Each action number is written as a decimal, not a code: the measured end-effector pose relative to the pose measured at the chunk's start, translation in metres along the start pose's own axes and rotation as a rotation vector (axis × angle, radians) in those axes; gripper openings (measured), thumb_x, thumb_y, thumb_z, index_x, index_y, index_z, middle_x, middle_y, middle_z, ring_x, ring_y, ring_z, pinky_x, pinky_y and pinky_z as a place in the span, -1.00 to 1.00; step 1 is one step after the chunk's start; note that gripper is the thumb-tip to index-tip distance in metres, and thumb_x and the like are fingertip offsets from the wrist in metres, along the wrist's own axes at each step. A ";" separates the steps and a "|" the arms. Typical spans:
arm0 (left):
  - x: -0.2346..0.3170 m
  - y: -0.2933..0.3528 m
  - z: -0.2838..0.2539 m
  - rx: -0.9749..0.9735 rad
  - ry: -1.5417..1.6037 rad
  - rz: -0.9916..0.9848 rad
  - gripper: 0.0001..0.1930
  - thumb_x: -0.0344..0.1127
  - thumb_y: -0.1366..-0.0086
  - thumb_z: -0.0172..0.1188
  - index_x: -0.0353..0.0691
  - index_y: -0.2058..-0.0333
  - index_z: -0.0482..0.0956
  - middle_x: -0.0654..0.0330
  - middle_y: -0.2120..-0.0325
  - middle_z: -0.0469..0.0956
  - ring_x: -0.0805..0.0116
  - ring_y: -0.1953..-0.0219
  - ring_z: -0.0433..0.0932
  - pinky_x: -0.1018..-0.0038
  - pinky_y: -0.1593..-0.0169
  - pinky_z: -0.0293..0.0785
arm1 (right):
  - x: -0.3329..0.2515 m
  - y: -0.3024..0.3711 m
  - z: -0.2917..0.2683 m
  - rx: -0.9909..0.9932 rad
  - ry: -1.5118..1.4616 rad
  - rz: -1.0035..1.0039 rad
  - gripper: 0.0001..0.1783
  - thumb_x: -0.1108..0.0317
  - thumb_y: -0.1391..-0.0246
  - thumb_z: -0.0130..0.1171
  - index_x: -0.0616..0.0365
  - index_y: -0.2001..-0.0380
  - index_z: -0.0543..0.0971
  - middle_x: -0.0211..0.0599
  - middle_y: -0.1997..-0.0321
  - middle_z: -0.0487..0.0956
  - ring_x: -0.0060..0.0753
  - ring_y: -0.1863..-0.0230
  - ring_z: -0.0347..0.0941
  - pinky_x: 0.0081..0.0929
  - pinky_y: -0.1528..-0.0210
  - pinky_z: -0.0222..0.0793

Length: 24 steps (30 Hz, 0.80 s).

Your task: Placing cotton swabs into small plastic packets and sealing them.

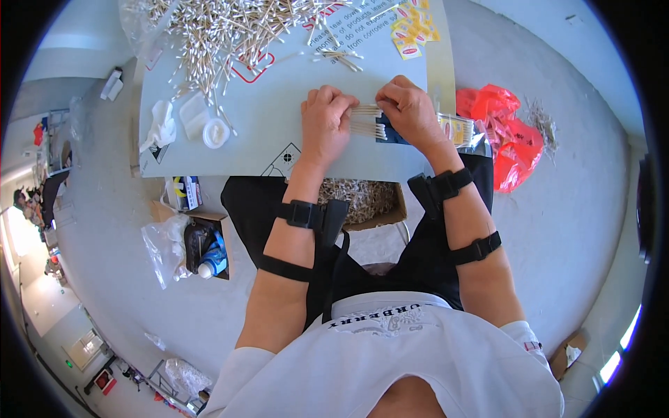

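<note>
Over the near part of the table, my left hand [326, 125] and my right hand [412, 117] face each other, fingers closed. A row of cotton swabs [365, 110] spans the gap between them, its ends pinched by the fingertips of both hands. Just below lies a second row of cotton swabs [368, 130], partly covered by my left hand. A dark blue flat piece [391, 134] shows under my right hand. Beside that hand, at the table's right edge, is a clear pack of swabs [456, 130] with a yellow label.
A big heap of loose swabs [216, 45] covers the far left. Small yellow packets [411, 31] lie far right. A round white tub [216, 133] and crumpled white tissue [161, 124] sit left. Red plastic bags [512, 139] stand right, and a carton of swabs [359, 200] below the table.
</note>
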<state>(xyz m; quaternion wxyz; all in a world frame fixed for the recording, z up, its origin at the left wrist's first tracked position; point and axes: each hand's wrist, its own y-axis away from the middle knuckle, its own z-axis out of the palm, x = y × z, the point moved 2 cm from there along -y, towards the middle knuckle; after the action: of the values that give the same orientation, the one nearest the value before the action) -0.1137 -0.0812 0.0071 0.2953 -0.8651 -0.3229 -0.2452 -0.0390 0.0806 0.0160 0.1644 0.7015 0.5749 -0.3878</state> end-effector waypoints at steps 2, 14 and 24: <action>0.003 0.004 -0.003 -0.007 0.015 0.008 -0.81 -0.54 -0.05 0.19 -0.10 0.37 0.65 0.28 0.41 0.47 0.22 0.23 0.43 0.32 0.12 0.29 | 0.000 0.001 -0.001 -0.030 -0.021 0.015 -0.92 0.49 0.03 0.22 0.25 0.41 0.58 -0.16 0.37 0.52 -0.12 0.36 0.50 -0.35 0.28 0.41; -0.031 -0.064 -0.013 0.177 -0.133 0.027 -0.57 -0.58 0.04 0.25 -0.15 0.12 0.54 0.14 0.17 0.45 0.08 0.05 0.41 0.27 -0.03 0.38 | -0.001 -0.060 0.022 0.182 0.142 0.088 -0.67 0.32 0.09 0.34 0.16 0.20 0.59 -0.21 0.18 0.54 -0.18 0.31 0.50 -0.33 0.22 0.45; -0.050 -0.070 -0.006 0.063 -0.136 -0.037 -0.85 -0.47 -0.02 0.30 -0.21 0.39 0.56 0.18 0.36 0.48 0.12 0.18 0.46 0.26 0.13 0.43 | 0.004 -0.069 0.034 0.149 0.176 0.183 -0.79 0.33 0.12 0.32 0.08 0.34 0.62 -0.24 0.30 0.51 -0.14 0.28 0.51 -0.29 0.20 0.44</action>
<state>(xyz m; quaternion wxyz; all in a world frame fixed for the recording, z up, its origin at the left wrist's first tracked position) -0.1978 -0.0625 0.0057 0.2951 -0.8640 -0.3655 -0.1812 -0.1153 0.0798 0.0060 0.0956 0.7925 0.4905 -0.3496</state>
